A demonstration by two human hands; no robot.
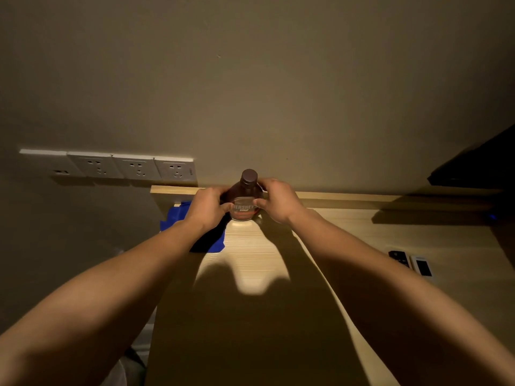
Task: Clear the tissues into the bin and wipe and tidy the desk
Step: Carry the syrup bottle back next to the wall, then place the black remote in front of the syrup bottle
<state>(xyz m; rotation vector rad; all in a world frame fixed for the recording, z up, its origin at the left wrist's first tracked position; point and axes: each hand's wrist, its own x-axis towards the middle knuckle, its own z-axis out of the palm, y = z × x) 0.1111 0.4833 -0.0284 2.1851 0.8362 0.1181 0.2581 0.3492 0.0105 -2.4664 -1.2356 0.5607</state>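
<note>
A brown syrup bottle point(246, 197) with a dark cap stands upright at the back of the light wooden desk point(362, 235), close to the wall. My left hand point(207, 206) grips its left side and my right hand point(278, 201) grips its right side, thumbs on the label. A blue cloth point(178, 215) lies crumpled on the desk's back left corner, partly under my left wrist. No tissues and no bin are in sight.
A row of white wall sockets point(133, 168) sits left of the desk. Two remote controls, one black point(400, 257) and one white point(422, 266), lie at the right. A dark object point(479, 165) overhangs the back right corner. A low raised ledge point(348, 196) runs along the wall.
</note>
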